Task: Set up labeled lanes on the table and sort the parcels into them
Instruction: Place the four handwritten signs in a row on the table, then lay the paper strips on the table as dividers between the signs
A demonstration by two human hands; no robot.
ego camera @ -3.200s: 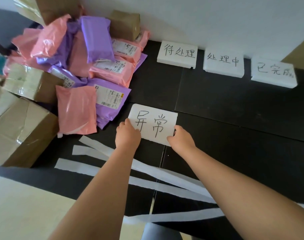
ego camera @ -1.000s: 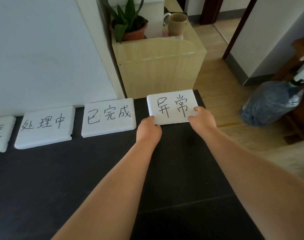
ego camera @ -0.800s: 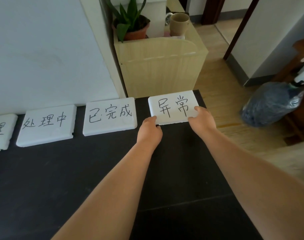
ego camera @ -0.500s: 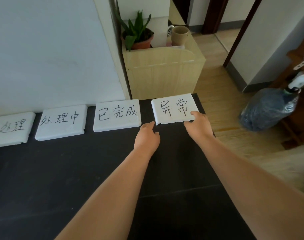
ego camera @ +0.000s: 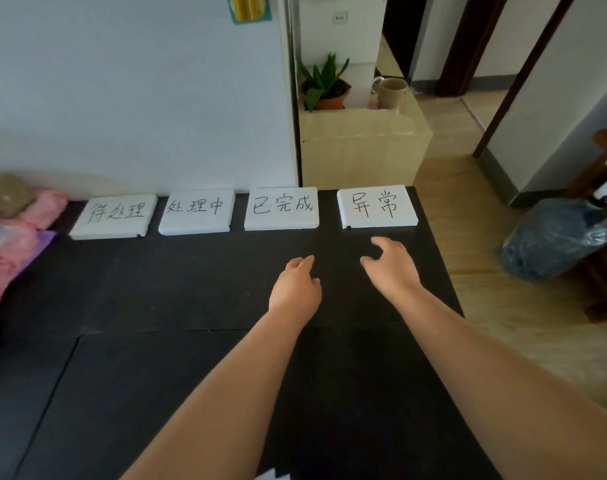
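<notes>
Several white foam label boards with handwritten characters lie in a row along the far edge of the black table (ego camera: 191,341). The rightmost board (ego camera: 378,206) sits at the table's far right corner, beside the third board (ego camera: 282,209). Further left are the second board (ego camera: 196,212) and the first board (ego camera: 113,216). My left hand (ego camera: 296,289) and my right hand (ego camera: 392,268) hover over the table just short of the rightmost board, fingers relaxed, holding nothing. Pink and purple parcels (ego camera: 7,244) show at the left edge.
A white wall stands right behind the boards. A light wooden cabinet (ego camera: 360,150) with a potted plant (ego camera: 324,86) and a mug (ego camera: 392,93) stands past the table's far right corner. A dark bagged bottle (ego camera: 554,237) sits on the wooden floor to the right.
Both hands carried the rightmost board from the middle of the table to the far right end of the row, set it down, let go and pulled back toward me.
</notes>
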